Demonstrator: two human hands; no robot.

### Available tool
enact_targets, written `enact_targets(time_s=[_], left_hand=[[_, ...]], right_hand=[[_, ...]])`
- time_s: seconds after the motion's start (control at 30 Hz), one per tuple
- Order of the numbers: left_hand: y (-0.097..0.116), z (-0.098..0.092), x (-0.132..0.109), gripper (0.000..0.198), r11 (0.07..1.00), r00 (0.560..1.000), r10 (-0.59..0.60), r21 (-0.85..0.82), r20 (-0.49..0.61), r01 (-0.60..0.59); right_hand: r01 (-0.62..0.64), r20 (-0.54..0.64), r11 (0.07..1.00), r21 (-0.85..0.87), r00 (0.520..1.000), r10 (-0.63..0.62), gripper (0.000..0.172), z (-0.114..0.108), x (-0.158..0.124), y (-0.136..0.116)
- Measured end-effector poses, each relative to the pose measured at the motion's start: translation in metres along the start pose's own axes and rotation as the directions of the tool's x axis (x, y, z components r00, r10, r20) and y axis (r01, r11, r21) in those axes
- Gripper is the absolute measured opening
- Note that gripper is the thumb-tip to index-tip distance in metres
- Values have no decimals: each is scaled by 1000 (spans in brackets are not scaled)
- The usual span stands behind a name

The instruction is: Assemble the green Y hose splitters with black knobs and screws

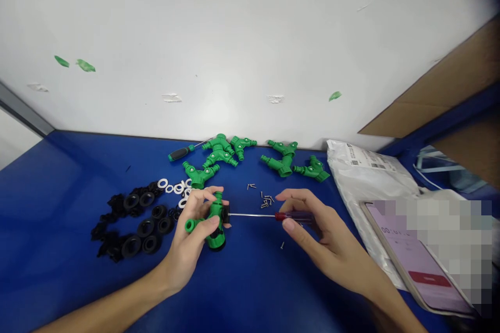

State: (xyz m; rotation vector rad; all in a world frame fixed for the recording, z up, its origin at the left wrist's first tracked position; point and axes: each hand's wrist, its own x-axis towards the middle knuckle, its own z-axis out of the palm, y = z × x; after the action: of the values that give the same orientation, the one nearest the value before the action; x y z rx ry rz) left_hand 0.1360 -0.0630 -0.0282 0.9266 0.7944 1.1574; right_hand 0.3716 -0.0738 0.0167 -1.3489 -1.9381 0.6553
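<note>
Rings (178, 188) lie left of the screwdriver (279, 216), the bag (347, 187) right.

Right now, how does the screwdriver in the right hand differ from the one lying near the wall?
The held screwdriver has a red-and-purple handle; the lying screwdriver has a black-and-green one. The held screwdriver's shaft points left, while the lying screwdriver's points rightward. Both have slim metal shafts.
</note>
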Motion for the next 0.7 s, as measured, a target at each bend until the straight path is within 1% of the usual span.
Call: enact_targets(time_s=[0.1,0.2,0.27,0.4,0.5,0.6,0.67,0.7], left_hand=[[0,0,0,8,1000,1000,0,5,1,0],[0,0,0,9,1000,1000,15,16,7,-15],[0,0,0,8,1000,1000,16,23,2,-16],[2,1,2,5,1000,1000,0,18,-30,0],[2,0,2,7,1000,1000,1,2,-24,-1],[1,0,2,9,1000,1000,15,14,2,-15],[0,0,2,9,1000,1000,19,21,8,-19],[0,0,2,8,1000,1000,18,22,4,-18]], right_hand=[[-25,14,996,87,1000,24,8,4,-1,3],[-76,-22,995,67,997,78,14,8,0,5],[-88,-34,995,40,995,89,18,9,0,5],[-59,-17,997,47,998,60,12,9,-2,5],[-25,-67,998,64,997,30,10,9,-2,7],[-4,-123,1000,3,992,4,11,9,-1,7],[3,-99,999,-38,995,-7,15,9,-1,6],[5,-79,999,-41,997,-8,14,8,-1,5]])
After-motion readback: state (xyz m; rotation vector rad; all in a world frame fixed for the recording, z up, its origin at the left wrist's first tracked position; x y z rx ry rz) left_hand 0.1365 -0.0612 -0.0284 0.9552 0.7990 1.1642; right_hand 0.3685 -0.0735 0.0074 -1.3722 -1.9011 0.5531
